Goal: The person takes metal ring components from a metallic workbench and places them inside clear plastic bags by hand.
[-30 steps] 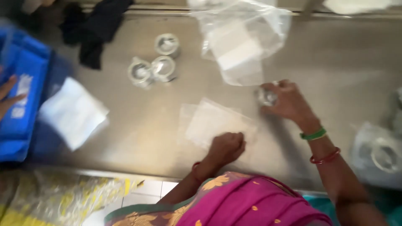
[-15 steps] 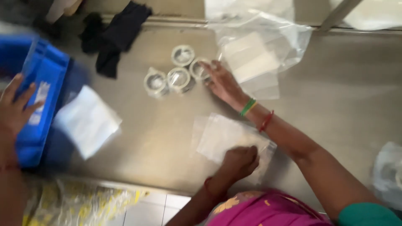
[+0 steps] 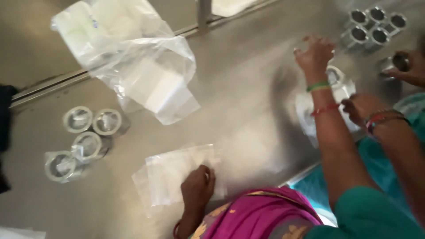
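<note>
My left hand (image 3: 197, 186) rests with curled fingers on a flat stack of clear plastic bags (image 3: 170, 175) near the front edge of the steel table (image 3: 241, 84), pinning it down. My right hand (image 3: 313, 52), with green and red bangles at the wrist, is stretched far to the right with fingers spread and nothing visibly in it. It hovers just left of a cluster of small bare metal cups (image 3: 375, 24). Several metal cups wrapped in clear bags (image 3: 90, 132) stand at the left.
A big crumpled plastic bag holding white sheets (image 3: 146, 75) lies at the back. Another person's hand (image 3: 359, 108) works beside a bagged item (image 3: 341, 86); their other hand (image 3: 414, 68) holds a metal cup. Dark cloth (image 3: 4, 115) lies at the left edge.
My right hand has left the bagged cups and swung far right toward the bare metal cups. The view has turned right with it. My left hand stays on the bag stack.
</note>
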